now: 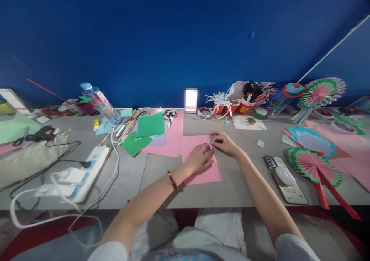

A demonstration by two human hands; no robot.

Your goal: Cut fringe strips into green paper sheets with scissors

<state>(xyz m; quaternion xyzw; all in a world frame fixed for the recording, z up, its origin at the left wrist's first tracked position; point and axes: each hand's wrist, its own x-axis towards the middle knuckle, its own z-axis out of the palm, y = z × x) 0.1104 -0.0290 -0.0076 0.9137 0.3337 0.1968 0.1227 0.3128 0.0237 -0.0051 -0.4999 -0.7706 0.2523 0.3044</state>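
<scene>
A pink paper sheet (194, 144) lies on the grey table (162, 187) in front of me. My left hand (199, 159), with a red bead bracelet on its wrist, rests on the middle of the sheet with its fingers curled down onto the paper. My right hand (224, 142) sits at the sheet's right edge, fingertips pinched together on the paper's edge. More pink sheets (173, 135) and green sheets (150, 125) lie just to the left.
A power strip (86, 172) with cables, a glue gun (43, 133) and a plastic bottle (100, 101) lie left. A phone (285, 180) with a white mouse on it, folded paper fans (310, 166), red cups (244, 106) and scissors (170, 114) are right and behind.
</scene>
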